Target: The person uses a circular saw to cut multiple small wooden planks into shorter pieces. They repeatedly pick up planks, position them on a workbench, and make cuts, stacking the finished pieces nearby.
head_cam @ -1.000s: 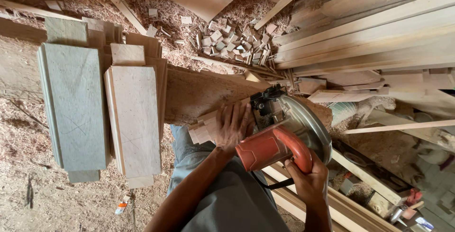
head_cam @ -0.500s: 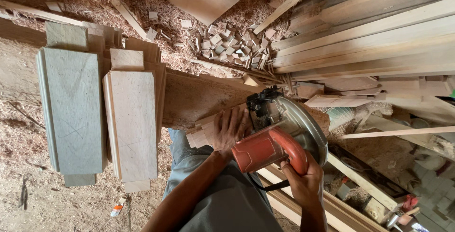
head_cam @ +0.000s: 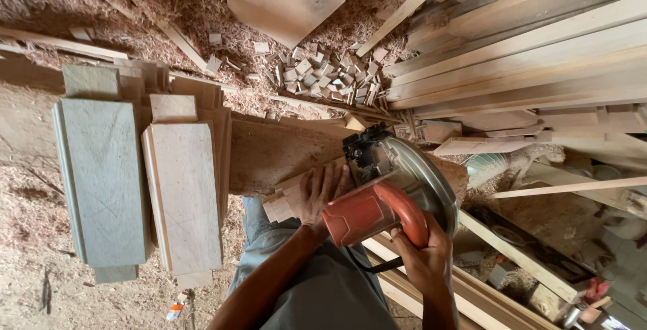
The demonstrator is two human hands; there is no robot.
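My right hand point(head_cam: 423, 257) grips the handle of a red circular saw point(head_cam: 377, 202) with a round metal blade guard. The saw rests over a thick wooden slab point(head_cam: 276, 151) lying across the middle of the view. My left hand point(head_cam: 322, 192) presses flat on a small pale wood piece point(head_cam: 286, 199) at the slab's near edge, right beside the saw's motor housing. The blade itself is hidden under the guard. My knee in jeans shows below the slab.
Two stacks of cut boards point(head_cam: 182, 195) and grey boards point(head_cam: 101, 182) lie at the left. Small wood offcuts point(head_cam: 323, 74) pile up behind the slab. Long planks point(head_cam: 526, 54) lean at the right. Sawdust covers the floor point(head_cam: 40, 236).
The saw and both hands have shifted slightly left along the slab; the grip on the saw and the hold on the wood piece are unchanged.
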